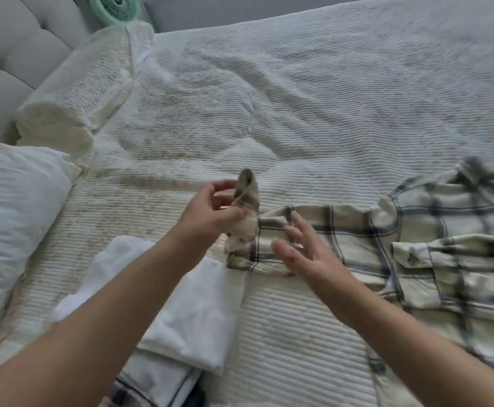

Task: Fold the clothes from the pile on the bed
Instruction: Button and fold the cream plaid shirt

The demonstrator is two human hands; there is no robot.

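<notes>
Nearest us, at the bottom edge, we note a folded plaid garment [140,392], partly out of view. On it lies a folded white cloth [193,312], partly hidden under our left forearm.

Left hand [210,212]: raised just above the bed, thumb and fingers pinching the sleeve cuff [247,195] of the plaid shirt [433,259]. Cuff lifted and curled upward; the rest of the sleeve trails down to the cover.

Right hand [301,254]: fingers straight and spread wide, holding nothing. It sits over the sleeve just right of the cuff; motion blur keeps us from telling whether the fingertips touch the fabric.

Shirt: cream with dark blue checks, spread flat on the right half of the bed, chest pocket facing up, collar end toward the far right.

Bed [298,118]: white ribbed cover, lightly wrinkled.

Left side: white pillow [16,207], then a second pillow [78,92] in ribbed cover beyond it. Farthest: grey tufted headboard [19,33] and a mint green fan [113,7] at the top edge.
</notes>
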